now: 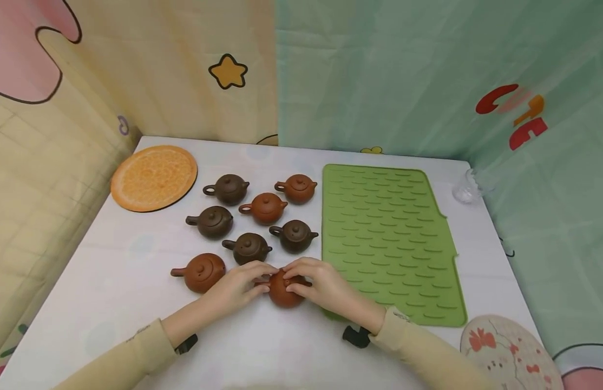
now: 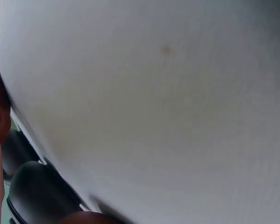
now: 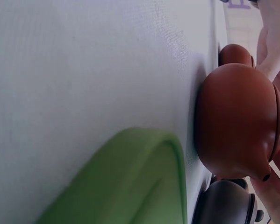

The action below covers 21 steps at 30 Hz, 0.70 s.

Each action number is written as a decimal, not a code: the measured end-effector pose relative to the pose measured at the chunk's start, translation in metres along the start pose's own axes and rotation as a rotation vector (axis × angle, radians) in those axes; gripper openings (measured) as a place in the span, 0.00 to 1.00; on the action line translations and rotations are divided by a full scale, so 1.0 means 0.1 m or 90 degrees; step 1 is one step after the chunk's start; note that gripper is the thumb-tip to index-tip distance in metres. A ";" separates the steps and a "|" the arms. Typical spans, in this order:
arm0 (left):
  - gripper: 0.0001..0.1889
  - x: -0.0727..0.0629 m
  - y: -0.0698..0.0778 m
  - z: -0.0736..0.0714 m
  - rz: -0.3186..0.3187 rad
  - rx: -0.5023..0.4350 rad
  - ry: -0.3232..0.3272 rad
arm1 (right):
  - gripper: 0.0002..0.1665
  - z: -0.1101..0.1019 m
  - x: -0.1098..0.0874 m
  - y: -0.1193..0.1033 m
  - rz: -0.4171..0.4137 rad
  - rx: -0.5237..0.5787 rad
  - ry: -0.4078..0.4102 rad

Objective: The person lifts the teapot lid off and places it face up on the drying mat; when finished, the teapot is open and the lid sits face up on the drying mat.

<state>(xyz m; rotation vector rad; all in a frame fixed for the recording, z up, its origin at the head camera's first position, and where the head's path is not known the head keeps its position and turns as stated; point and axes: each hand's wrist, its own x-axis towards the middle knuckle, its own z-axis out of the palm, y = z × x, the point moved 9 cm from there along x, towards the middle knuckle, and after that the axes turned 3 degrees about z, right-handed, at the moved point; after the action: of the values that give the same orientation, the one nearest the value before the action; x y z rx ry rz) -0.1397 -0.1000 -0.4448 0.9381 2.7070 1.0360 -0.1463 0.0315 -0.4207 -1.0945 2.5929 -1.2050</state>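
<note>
- Nearest, two tan sleeves (image 1: 150,346) reach over the white-covered bench (image 1: 136,303); a pale round placemat (image 1: 513,357) with red bows lies at the right corner.
- The held reddish-brown teapot (image 1: 286,297) stands upright on the bench, spout pointing right.
- The left hand (image 1: 243,283) pinches that pot at its handle side, thumb and fingers curved inward.
- The right hand (image 1: 318,279) grips it from above, thumb and fingers curved about the lid (image 1: 288,281).
- Left of the hands stands a second reddish-brown teapot (image 1: 202,272).
- Right of the pots lies a ribbed green drying mat (image 1: 394,244).
- Beyond the hands stand four dark brown teapots (image 1: 295,236) and two more reddish-brown teapots (image 1: 267,208), handles to the left.
- Farther, a crumpled clear plastic piece (image 1: 466,189) lies at the right edge, an orange round mat (image 1: 154,177) at the far left.
- Behind hangs a printed curtain (image 1: 379,81).
</note>
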 end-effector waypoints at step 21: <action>0.17 -0.01 -0.04 -0.03 -0.016 -0.042 0.043 | 0.12 -0.29 -0.37 0.88 0.406 0.709 0.031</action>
<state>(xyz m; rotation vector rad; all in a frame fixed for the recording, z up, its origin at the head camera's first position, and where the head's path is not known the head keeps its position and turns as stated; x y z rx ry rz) -0.1422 -0.1046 -0.4449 0.8704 2.7117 1.1654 -0.1793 0.1118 -0.4696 -0.0121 1.5296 -1.9768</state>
